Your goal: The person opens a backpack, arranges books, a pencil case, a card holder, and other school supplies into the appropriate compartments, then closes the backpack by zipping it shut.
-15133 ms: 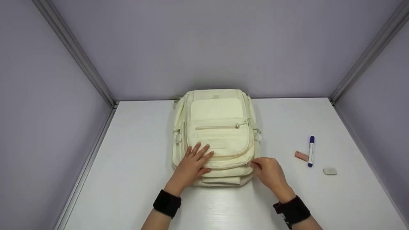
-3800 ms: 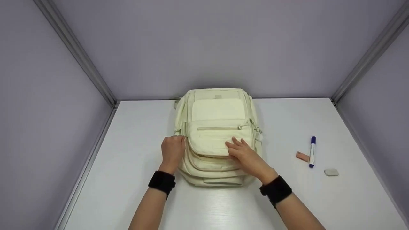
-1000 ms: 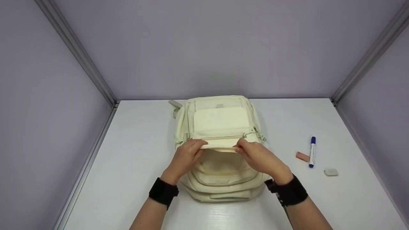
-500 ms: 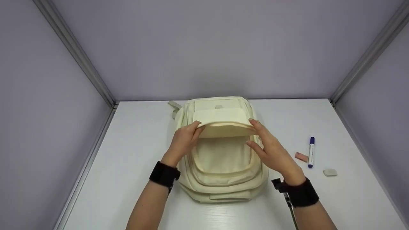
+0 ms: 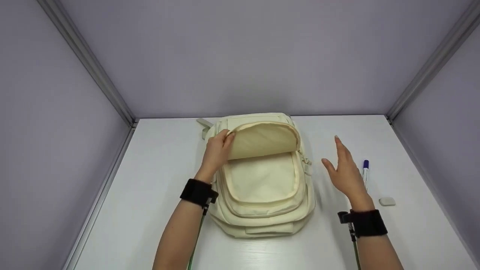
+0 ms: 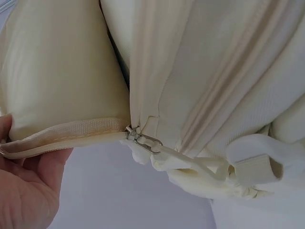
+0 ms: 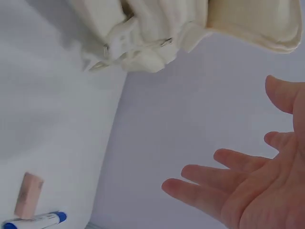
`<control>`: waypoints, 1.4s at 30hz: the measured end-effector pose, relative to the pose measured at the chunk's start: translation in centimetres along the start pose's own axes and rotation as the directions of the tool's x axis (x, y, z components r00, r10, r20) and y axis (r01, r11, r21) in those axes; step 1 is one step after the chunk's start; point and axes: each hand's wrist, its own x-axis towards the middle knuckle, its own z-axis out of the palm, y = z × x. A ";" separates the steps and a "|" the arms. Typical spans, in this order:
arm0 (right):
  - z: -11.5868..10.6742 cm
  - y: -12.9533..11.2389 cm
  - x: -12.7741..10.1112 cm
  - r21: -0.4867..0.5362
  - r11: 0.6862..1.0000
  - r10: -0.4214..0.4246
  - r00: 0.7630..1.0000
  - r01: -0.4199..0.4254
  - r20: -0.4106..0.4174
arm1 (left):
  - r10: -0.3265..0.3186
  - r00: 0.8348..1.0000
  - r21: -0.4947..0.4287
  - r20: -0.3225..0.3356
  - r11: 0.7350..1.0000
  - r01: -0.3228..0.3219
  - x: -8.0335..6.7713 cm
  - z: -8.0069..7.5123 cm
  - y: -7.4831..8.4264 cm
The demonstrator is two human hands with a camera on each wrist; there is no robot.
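A cream backpack [image 5: 262,225] lies on the white table with its front pocket unzipped. The pocket's flap [image 5: 262,140] is folded up, showing its inner side. My left hand [image 5: 216,152] pinches the flap's left edge between thumb and fingers. In the left wrist view a metal zipper pull [image 6: 147,144] hangs where the flap meets the bag. To the right of the backpack my right hand [image 5: 347,174] is in the air, fingers spread, holding nothing. It partly covers a blue-capped marker [image 5: 366,165] in the head view.
A pink eraser [image 7: 28,195] lies beside the marker in the right wrist view; my right hand hides it in the head view. A grey-white eraser-like block [image 5: 387,201] lies farther right. Pale panels [image 5: 255,56] wall the table at the back and sides.
The pocket, zipped up at first, has come unzipped, and its flap has been lifted up and back. My right hand has let go of the flap and moved right; my left hand keeps its grip.
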 end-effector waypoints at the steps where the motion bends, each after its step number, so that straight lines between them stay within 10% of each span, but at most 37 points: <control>1: -0.1 0.7 -0.1 -0.017 0.999 0.046 0.999 -0.046 0.008 | -0.016 1.000 -0.014 -0.003 1.000 0.016 0.1 0.1 0.0; 18: 0.0 9.1 -2.0 -0.236 0.806 0.562 0.827 -0.544 0.011 | -0.181 0.982 -0.071 -0.051 0.982 0.177 1.1 0.3 -0.6; 34: 0.4 11.9 -2.5 -0.301 0.752 0.614 0.789 -0.587 -0.003 | -0.205 0.977 -0.125 -0.054 0.972 0.197 1.6 0.4 -0.7; 42: 0.4 11.4 -2.9 -0.276 0.771 0.580 0.812 -0.574 -0.070 | -0.177 0.983 -0.087 -0.052 0.981 0.173 1.4 0.4 -0.5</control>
